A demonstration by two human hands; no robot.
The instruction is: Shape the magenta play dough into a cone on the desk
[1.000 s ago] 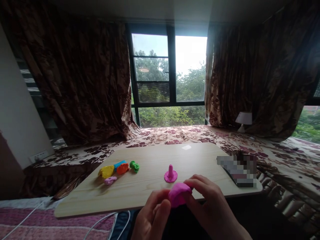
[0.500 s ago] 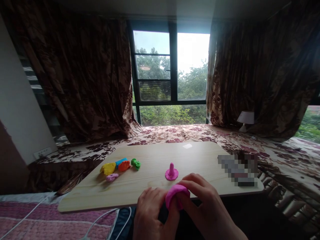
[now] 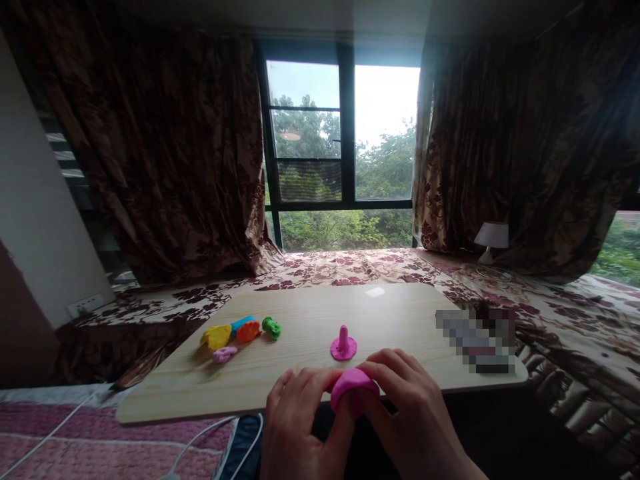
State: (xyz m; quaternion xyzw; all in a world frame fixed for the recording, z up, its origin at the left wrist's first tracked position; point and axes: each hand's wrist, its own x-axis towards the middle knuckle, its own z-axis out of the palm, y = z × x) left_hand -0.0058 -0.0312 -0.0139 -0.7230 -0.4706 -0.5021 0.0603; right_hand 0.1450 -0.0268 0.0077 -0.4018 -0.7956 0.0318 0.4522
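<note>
The left hand's (image 3: 295,417) thumb has moved in beside the right hand's (image 3: 423,407); both hands' fingers curl nearly closed, pinching the pink clay (image 3: 354,380) between them by the table's (image 3: 200,397) near edge.

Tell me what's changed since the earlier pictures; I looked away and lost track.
The left hand has closed in, its thumb now against the near side of the magenta clay piece, which has tipped so its hollow faces the person. Nothing was let go: the right hand still holds it. The pegged clay disc and other clay lumps stayed put.
</note>
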